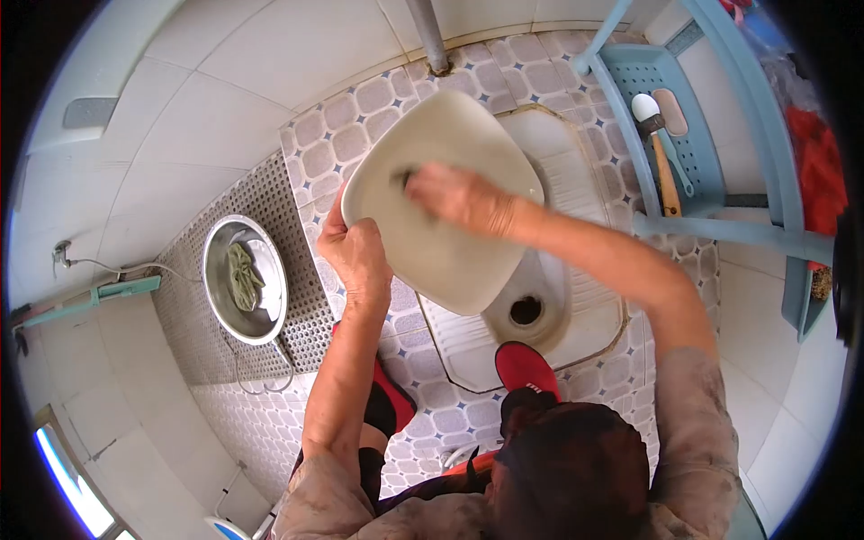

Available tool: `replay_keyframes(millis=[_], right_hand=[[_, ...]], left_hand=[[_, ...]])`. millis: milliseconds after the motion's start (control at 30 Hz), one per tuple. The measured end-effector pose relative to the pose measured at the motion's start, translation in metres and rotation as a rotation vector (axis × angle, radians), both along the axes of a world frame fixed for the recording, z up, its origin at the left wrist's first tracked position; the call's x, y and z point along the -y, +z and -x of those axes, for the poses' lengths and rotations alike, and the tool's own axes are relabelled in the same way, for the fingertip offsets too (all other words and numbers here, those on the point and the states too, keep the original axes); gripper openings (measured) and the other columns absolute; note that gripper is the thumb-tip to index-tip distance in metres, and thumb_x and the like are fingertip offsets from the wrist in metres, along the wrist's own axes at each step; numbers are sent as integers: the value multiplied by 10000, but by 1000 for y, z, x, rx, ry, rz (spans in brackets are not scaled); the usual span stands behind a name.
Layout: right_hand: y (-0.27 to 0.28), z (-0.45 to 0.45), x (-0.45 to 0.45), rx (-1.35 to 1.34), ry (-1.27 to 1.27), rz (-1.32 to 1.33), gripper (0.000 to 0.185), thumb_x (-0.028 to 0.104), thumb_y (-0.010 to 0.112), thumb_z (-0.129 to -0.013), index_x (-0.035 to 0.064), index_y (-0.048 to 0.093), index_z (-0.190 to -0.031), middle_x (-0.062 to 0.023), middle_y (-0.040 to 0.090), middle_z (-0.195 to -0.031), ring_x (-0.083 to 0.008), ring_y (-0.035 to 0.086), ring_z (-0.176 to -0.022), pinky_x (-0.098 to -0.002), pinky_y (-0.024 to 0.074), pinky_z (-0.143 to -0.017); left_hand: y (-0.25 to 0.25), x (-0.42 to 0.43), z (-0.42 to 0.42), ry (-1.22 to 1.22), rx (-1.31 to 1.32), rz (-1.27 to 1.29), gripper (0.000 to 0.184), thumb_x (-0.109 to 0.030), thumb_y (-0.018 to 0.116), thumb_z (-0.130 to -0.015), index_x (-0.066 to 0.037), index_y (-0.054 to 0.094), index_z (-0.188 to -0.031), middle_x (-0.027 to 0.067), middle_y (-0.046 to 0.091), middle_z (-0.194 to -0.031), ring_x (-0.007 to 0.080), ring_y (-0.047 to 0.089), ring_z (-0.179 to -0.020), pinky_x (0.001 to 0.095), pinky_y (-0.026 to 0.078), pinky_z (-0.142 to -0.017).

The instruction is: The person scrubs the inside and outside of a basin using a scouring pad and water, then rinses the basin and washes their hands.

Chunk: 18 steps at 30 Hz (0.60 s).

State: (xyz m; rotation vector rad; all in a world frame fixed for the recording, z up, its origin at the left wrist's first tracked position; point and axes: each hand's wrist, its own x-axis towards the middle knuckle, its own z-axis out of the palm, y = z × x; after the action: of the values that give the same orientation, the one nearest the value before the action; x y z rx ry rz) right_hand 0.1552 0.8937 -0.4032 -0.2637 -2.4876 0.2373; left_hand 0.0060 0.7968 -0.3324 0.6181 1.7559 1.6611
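Note:
A large cream basin [459, 261] with rounded corners is held tilted over the white squat toilet [585, 315], its inside turned towards the camera. My left hand [358, 252] grips the basin's left rim, fingers behind it and thumb in front. Inside the basin, my right hand [450, 198] is pressed on the surface, blurred by motion, its fingers closed around a small dark thing [404, 178] too smeared to identify. The toilet's dark drain hole [526, 310] shows below the basin's lower edge.
A metal bowl [211, 281] holding a green cloth [241, 277] stands on a perforated grey mat [310, 310] at the left. A blue shelf [711, 162] with a wooden-handled brush [667, 175] is at the right. A grey pipe [427, 36] rises by the back wall. Red shoes [525, 367] stand below.

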Motion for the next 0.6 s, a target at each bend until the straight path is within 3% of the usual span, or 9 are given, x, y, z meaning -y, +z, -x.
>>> replay_keyframes(millis=[100,233,300,400,433,467,533,600], right_hand=[[1,-21,-70,97,-264,-162,204,75,586,-778,-2,650,-956,-71,588,-1109,-263,564,-988,-335,515,-877],[-37,-51,-62,140,-311,-195,162,64,578,-802,0,659,-927,-68,590,-1096,-259,557,-995,-353,522,-844],[-51,-63,-34,276,-548,385,152,68,543,-807,26,663,-890,-106,589,-1044,-254,581,-986,-383,513,-829],[-83,-82,-3,365,-487,470,168,78,542,-822,1,665,-906,-122,592,-1033,-280,573,-1010,-410,507,-834],[-78,-87,-8,433,-409,264,171,76,550,-811,-21,662,-897,-117,592,-1019,-282,564,-1022,-414,512,-830],[-74,-91,-18,435,-419,272,171,76,550,-811,-21,662,-897,-117,592,-1019,-282,564,-1022,-414,512,-830],[-31,-77,-49,302,-300,-176,164,58,548,-798,-35,658,-877,-129,594,-1001,-280,556,-1046,-405,522,-829],[-8,-69,-72,266,-302,-131,162,51,551,-788,-31,660,-875,-129,602,-988,-273,562,-1034,-382,525,-832]], left_hand=[[8,1,-7,7,57,39,438,100,474,-777,65,613,-1191,113,675,-1041,135,639,-888,251,502,-804],[16,1,-13,-23,46,41,430,95,467,-778,64,621,-1179,116,679,-1030,143,644,-891,254,502,-818],[14,-1,-12,-19,44,-7,423,93,469,-782,56,629,-1172,114,684,-1020,141,646,-889,251,500,-815],[8,-2,-17,-21,30,23,418,86,476,-789,53,628,-1177,110,685,-1020,137,645,-892,249,497,-817],[7,-1,-19,-24,30,24,418,86,476,-789,53,628,-1177,110,685,-1020,137,645,-892,249,497,-817],[4,1,-23,-45,7,20,411,83,479,-792,53,631,-1172,108,686,-1019,134,645,-892,246,496,-817],[4,-1,-27,-68,-20,15,404,80,482,-794,54,633,-1168,106,687,-1018,131,645,-891,243,495,-816],[9,-2,-29,-74,-38,59,393,82,479,-797,56,641,-1154,96,689,-1002,124,641,-881,234,491,-809]])
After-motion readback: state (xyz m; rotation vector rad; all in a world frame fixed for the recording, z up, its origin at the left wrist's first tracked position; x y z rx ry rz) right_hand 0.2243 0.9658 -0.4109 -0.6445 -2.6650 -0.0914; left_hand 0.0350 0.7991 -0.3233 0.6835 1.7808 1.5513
